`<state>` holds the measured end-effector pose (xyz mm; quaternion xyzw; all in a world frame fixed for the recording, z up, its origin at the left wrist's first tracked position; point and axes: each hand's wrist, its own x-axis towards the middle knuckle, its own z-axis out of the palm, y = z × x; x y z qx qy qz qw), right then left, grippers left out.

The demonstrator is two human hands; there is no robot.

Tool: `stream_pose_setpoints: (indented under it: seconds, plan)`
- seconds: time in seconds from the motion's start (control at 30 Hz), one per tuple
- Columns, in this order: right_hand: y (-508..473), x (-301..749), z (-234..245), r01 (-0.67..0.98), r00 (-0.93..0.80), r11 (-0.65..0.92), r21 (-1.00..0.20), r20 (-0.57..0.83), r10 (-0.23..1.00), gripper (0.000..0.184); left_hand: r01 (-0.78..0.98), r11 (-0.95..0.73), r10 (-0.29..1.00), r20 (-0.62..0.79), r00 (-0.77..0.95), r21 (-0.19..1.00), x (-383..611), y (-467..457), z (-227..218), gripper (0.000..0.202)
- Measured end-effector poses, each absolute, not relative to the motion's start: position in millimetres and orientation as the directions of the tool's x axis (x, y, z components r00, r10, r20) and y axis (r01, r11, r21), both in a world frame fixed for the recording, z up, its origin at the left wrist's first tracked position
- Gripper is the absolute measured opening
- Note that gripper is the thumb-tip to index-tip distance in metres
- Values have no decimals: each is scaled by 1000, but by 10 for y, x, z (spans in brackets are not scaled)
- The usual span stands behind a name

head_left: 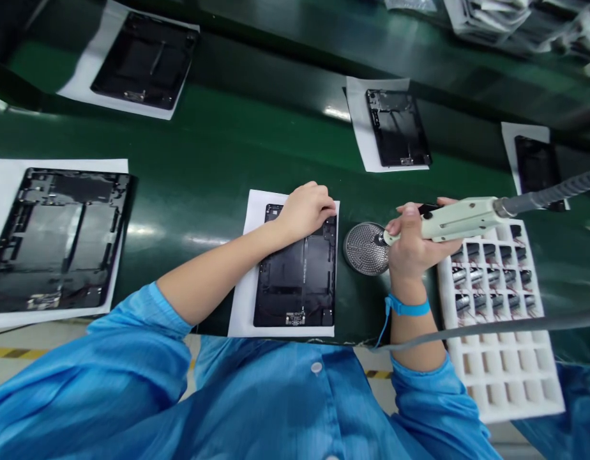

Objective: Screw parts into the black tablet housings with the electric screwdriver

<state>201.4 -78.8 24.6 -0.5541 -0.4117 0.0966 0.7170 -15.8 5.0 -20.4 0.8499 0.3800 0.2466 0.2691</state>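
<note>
A black tablet back shell (297,275) lies on a white sheet (242,300) at the near edge of the green belt. My left hand (304,209) rests on its far end, fingers curled down onto it. My right hand (412,246) is wrapped round a cream electric screwdriver (460,219) whose tip touches a round perforated metal dish (364,250) beside the shell. A blue strap circles my right wrist.
A white compartment tray (503,358) with several small parts stands at the right. More black shells on white sheets lie on the belt: near left (55,239), far left (144,61), far middle (398,128), far right (537,166). A grey cable (491,327) crosses the tray.
</note>
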Motion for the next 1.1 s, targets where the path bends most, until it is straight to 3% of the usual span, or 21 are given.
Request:
stream_pose_setpoints:
  seconds: [0.4, 0.63, 0.87, 1.0, 1.1]
  plan:
    - [-808, 2009, 215, 366, 610, 312, -877, 479, 631, 60, 490, -563, 781, 233, 580, 666, -193, 111, -212, 21]
    - [-652, 1797, 451, 359, 538, 492, -793, 607, 585, 52, 497, -556, 761, 168, 627, 667, -98, 178, -205, 18]
    - [-226, 1420, 125, 416, 467, 413, -810, 580, 668, 63, 481, -540, 764, 163, 624, 691, -46, 162, -196, 18]
    - [-206, 1402, 79, 358, 480, 493, -793, 609, 631, 59, 451, -539, 760, 181, 624, 711, -7, 158, -235, 17]
    - [-232, 1430, 68, 401, 452, 474, -784, 619, 642, 57, 452, -534, 763, 177, 621, 715, 14, 154, -241, 17]
